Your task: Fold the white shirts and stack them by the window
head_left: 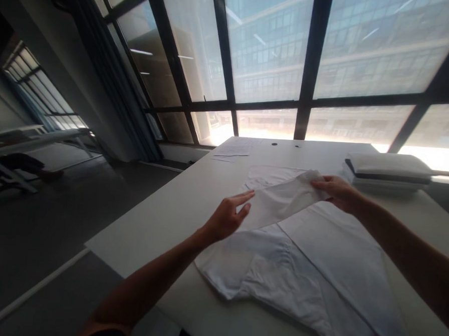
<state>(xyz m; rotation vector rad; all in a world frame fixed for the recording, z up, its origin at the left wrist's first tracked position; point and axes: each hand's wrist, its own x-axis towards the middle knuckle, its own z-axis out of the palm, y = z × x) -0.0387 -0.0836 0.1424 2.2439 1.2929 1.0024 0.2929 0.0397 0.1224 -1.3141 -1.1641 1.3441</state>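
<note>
A white shirt (289, 286) lies spread on the white table, partly creased, with a long straight seam or edge running through it. One part of it, seemingly a sleeve (279, 201), is lifted above the rest. My right hand (336, 191) pinches the far right end of this raised part between thumb and fingers. Against its left end rests my left hand (229, 216), fingers stretched out and thumb held apart. What lies behind the left fingers is hidden.
On the white table (149, 239), a stack of folded white and dark cloth (390, 169) stands at the right. Paper sheets (233, 150) lie at the far left corner. Large windows (268, 50) rise behind the table. Another table (41, 141) stands at far left.
</note>
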